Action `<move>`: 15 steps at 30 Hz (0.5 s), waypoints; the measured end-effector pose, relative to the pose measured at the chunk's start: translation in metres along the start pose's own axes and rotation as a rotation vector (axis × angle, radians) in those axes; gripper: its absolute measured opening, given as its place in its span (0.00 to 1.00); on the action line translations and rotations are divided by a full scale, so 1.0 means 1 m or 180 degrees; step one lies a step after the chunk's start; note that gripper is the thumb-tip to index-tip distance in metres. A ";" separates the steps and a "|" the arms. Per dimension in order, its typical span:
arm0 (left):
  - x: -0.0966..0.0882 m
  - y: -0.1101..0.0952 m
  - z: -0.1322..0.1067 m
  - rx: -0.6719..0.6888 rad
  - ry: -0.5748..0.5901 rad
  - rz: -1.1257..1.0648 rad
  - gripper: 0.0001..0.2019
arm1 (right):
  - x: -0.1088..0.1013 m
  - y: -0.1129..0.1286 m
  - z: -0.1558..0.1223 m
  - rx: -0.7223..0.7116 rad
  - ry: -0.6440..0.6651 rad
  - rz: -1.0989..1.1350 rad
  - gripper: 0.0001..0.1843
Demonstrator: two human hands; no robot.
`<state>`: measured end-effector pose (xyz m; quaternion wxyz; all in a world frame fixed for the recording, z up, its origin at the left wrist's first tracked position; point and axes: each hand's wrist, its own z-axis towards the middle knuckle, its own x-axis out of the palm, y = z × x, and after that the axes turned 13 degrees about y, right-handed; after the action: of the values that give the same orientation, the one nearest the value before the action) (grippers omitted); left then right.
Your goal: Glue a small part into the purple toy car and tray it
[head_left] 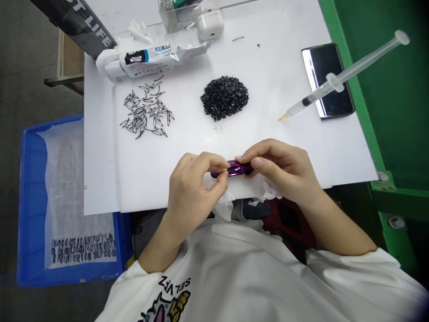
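A small shiny purple toy car (236, 167) with dark wheels is held near the front edge of the white work surface. My right hand (281, 167) grips its right end between thumb and fingers. At its left part my left hand (199, 183) has thumb and index finger pinched together against the car's side. Whatever lies between those fingertips is too small to make out. Beyond the hands lie a pile of small black pieces (225, 97) and, farther left, scattered thin black loop-shaped parts (145, 112).
A syringe (321, 92) with a yellow tip rests across a phone (328, 80) at the right. Along the back are a glue tube (150, 60) and a white earphone case (210, 24). A blue crate (33, 201) with rows of dark parts stands left. Green metal framing (385, 89) borders the right.
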<state>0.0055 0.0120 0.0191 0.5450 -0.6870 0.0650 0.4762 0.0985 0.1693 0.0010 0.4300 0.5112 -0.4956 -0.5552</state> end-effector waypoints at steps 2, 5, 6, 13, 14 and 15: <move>0.000 -0.001 0.000 0.0016 0.0020 0.0010 0.08 | 0.000 0.000 0.000 0.0020 0.0016 -0.0028 0.10; 0.000 -0.001 0.000 0.0014 0.0083 0.0031 0.08 | 0.000 0.000 0.000 0.0028 0.0012 -0.0045 0.11; 0.000 -0.001 0.000 -0.0001 0.0119 0.0020 0.08 | 0.000 0.000 0.000 0.0025 0.0014 -0.0049 0.11; -0.001 0.004 -0.001 -0.0356 0.0473 -0.0022 0.15 | 0.000 0.004 -0.001 -0.0024 0.0048 -0.0117 0.09; 0.000 0.004 -0.001 -0.0378 0.0546 0.0024 0.17 | 0.000 0.004 -0.001 -0.0018 0.0063 -0.0140 0.09; 0.000 0.004 -0.002 -0.0387 0.0597 0.0076 0.18 | 0.000 0.005 -0.001 -0.0015 0.0076 -0.0158 0.08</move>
<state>0.0042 0.0094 0.0160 0.4882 -0.7595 0.0949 0.4193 0.0992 0.1688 0.0056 0.4231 0.5289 -0.4763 -0.5607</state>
